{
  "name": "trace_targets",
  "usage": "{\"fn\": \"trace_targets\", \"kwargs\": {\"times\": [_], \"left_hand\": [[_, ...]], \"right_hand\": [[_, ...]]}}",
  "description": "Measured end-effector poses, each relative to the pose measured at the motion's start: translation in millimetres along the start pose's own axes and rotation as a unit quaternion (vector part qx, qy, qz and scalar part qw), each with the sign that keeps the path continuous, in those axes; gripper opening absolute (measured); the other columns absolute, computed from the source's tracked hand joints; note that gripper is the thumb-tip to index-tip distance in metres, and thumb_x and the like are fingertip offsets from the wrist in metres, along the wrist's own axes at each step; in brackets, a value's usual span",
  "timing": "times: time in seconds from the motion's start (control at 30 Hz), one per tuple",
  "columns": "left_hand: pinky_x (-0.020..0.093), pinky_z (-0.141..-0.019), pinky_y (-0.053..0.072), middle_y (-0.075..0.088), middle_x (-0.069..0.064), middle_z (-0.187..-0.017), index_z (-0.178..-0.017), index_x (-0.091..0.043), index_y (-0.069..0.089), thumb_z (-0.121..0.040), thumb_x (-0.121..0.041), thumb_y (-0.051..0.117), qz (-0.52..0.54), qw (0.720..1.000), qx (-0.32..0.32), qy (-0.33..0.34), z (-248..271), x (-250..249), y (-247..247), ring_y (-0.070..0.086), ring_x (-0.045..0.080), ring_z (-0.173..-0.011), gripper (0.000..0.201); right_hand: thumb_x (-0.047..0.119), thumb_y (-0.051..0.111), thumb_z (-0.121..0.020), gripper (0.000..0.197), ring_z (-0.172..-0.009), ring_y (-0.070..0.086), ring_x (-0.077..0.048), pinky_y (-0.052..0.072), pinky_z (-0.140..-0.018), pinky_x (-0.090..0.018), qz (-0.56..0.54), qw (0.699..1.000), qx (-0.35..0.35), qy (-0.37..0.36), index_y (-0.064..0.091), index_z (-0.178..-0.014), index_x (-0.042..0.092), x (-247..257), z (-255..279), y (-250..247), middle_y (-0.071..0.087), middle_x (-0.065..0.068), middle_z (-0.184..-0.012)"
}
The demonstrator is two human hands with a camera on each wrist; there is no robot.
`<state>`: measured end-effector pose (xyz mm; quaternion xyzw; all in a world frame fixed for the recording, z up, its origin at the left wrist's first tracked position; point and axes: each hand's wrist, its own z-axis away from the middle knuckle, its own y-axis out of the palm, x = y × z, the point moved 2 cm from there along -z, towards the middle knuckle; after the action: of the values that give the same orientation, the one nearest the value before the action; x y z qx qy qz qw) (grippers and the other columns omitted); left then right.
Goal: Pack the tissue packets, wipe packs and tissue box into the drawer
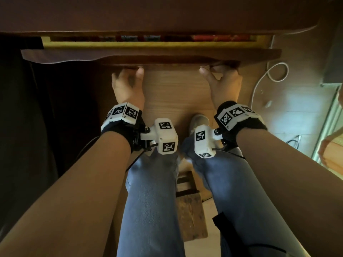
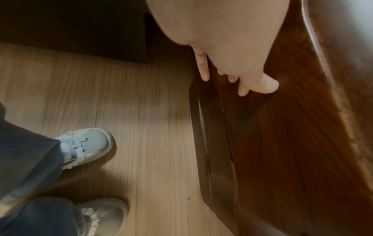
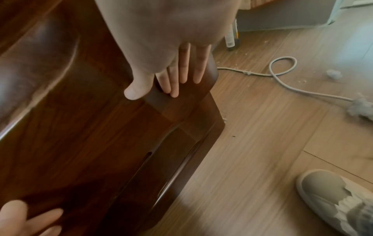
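A home room — dark wooden drawer unit [image 1: 148, 56] at 12 o'clock, laminate floor [image 3: 262, 143], white cable [image 1: 274, 75] at 2 o'clock.

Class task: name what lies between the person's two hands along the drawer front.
In the head view, only bare drawer front spans between left hand and right hand, with plain wood floor below.

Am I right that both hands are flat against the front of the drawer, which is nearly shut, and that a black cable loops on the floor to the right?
Nearly: the cable is white, not black, as the right wrist view shows. The rest holds: the left hand and right hand press on the front of the drawer, which is open only a crack.
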<state>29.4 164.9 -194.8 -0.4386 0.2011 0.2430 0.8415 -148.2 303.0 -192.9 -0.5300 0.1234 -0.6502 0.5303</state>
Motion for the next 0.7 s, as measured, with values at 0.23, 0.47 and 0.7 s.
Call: {"fn": "trace_targets", "kwargs": {"times": [0.23,0.47,0.7], "left_hand": [[0.033,-0.096,0.041,0.049,-0.004,-0.097,-0.102,-0.006,0.061,-0.093,-0.038,0.049,0.048,0.997,-0.027,0.046,-17,-16,5,0.052,0.027,-0.112,0.036],[-0.012,-0.067,0.021,0.058,0.016,-0.117,-0.103,-0.006,0.061,-0.094,-0.039,0.046,0.046,0.996,-0.02,0.075,-35,-23,11,0.044,0.007,-0.095,0.037],[0.011,-0.082,0.034,0.053,0.014,-0.121,-0.109,-0.008,0.059,-0.095,-0.04,0.044,0.034,0.998,-0.025,0.055,-31,-29,12,0.054,0.018,-0.102,0.038]], "right_hand": [[0.059,0.057,-0.075,0.049,-0.101,0.062,-0.021,0.052,-0.082,-0.035,-0.013,1.0,-0.017,-0.019,0.07,-0.092,0.015,10,-21,5,0.071,-0.002,-0.098],[0.055,0.058,-0.076,0.05,-0.099,0.063,-0.028,0.053,-0.082,-0.041,-0.026,0.998,-0.038,-0.046,0.068,-0.091,0.009,18,-38,7,0.073,-0.006,-0.092],[0.057,0.056,-0.077,0.053,-0.101,0.062,-0.024,0.052,-0.085,-0.038,-0.026,0.999,-0.017,-0.038,0.067,-0.096,0.01,17,-38,8,0.072,-0.006,-0.098]]}}
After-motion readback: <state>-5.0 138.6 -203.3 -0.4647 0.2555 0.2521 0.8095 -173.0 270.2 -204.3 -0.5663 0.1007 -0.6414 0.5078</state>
